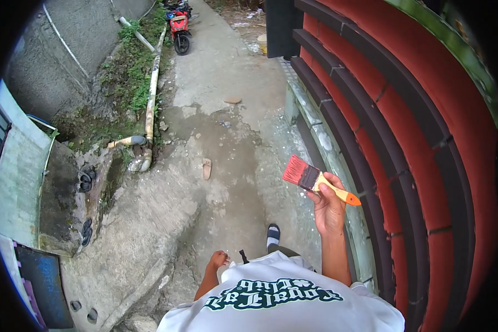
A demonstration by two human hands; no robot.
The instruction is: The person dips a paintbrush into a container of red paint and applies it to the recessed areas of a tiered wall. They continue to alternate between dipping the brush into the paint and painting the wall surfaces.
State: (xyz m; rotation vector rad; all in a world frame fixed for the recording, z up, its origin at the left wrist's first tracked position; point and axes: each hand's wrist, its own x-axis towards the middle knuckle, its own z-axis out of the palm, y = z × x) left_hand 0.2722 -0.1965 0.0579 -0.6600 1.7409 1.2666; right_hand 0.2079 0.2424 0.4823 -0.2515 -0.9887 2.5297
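Observation:
My right hand [330,207] is closed round the yellow handle of a paintbrush [310,176], raised in front of the red and dark-brown wall. The brush has an orange handle tip, a dark ferrule and reddish bristles that point up and to the left. Low beside my waist is my left hand [220,258], its fingers curled in. Whatever it may hold is hidden. A dark strap end [243,256] shows close to it, by my white shirt [282,296].
The wall [420,166] curves along my right, with a pale ledge [329,149] at its foot. A concrete path [221,77] leads ahead to a red motorbike [179,26]. Pipes [152,94] run along the left, and a loose sandal [207,169] lies on the ground.

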